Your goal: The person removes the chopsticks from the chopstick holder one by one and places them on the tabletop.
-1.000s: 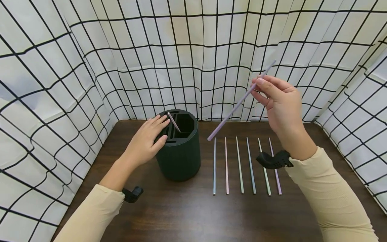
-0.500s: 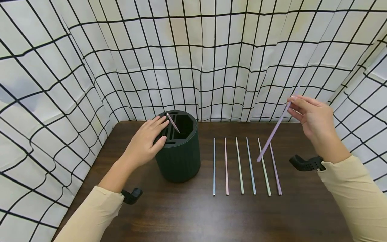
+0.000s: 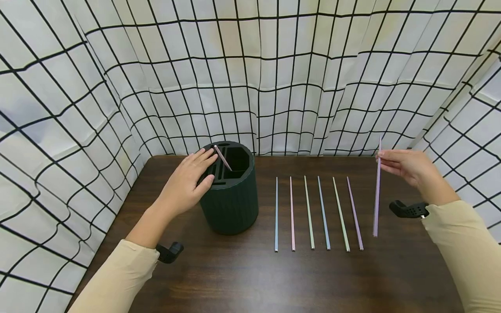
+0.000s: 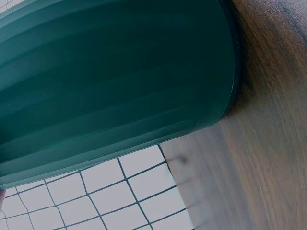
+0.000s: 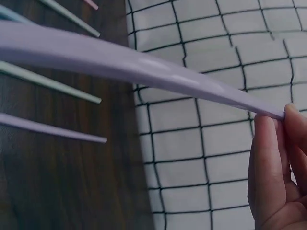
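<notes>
My right hand (image 3: 409, 169) pinches a purple chopstick (image 3: 377, 195) near its thin upper end, at the right of the head view. The chopstick hangs nearly upright, its thick end down, beside the row on the table. In the right wrist view the same chopstick (image 5: 158, 72) runs across to the fingertips (image 5: 268, 158). My left hand (image 3: 188, 182) rests on the top rim of a dark green utensil holder (image 3: 231, 208), fingers extended. A pinkish chopstick (image 3: 222, 157) leans in the holder's opening. The holder's ribbed wall (image 4: 115, 81) fills much of the left wrist view.
Several chopsticks lie side by side: a light blue one (image 3: 276, 215), a pink one (image 3: 292, 215), a pale green one (image 3: 309, 213), more beyond, and a purple one (image 3: 355, 213) at the right end. White grid-patterned cloth (image 3: 289, 78) encloses the brown table (image 3: 235, 278).
My right hand has moved right and down with the purple chopstick, which has swung from slanted to nearly upright. The left hand stays on the holder.
</notes>
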The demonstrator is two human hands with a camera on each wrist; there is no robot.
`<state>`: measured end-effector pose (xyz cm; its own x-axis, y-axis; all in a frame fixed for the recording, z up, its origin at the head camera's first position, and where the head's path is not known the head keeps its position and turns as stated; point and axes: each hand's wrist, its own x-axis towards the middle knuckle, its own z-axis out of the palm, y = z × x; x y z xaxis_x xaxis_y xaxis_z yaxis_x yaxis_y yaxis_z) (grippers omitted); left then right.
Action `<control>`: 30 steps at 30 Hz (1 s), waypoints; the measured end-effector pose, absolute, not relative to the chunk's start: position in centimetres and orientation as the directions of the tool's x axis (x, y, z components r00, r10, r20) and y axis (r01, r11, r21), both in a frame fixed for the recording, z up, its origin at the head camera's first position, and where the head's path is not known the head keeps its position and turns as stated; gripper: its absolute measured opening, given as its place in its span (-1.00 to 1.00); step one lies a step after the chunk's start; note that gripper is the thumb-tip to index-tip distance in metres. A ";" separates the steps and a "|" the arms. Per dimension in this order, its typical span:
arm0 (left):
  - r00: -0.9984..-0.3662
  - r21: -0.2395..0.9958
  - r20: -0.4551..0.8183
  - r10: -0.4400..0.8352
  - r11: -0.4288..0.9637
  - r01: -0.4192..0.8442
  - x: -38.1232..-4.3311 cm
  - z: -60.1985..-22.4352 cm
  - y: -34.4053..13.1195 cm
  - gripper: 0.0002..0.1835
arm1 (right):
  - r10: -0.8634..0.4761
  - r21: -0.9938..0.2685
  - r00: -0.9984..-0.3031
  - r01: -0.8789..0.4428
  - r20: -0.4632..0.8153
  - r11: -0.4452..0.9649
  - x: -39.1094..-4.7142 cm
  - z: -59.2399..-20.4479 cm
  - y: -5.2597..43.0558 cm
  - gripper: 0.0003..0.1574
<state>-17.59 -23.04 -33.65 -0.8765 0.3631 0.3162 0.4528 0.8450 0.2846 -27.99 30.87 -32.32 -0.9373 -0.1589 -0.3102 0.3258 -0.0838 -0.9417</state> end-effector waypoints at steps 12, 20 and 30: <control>-0.874 0.287 0.324 0.361 0.843 0.455 -17.6 -33.8 -23.1 -0.39 | -0.200 -0.905 -0.884 0.425 -0.422 0.030 -29.2 -36.6 33.5 -0.57; -0.876 0.284 0.323 0.357 0.847 0.450 -17.5 -33.7 -23.2 -0.40 | -0.155 -0.877 -0.867 0.447 -0.473 0.175 -29.7 -39.5 33.4 -0.60; -0.879 0.288 0.317 0.357 0.846 0.448 -17.4 -33.8 -23.2 -0.40 | -0.069 -0.854 -0.871 0.459 -0.487 0.245 -29.8 -42.1 32.5 -0.61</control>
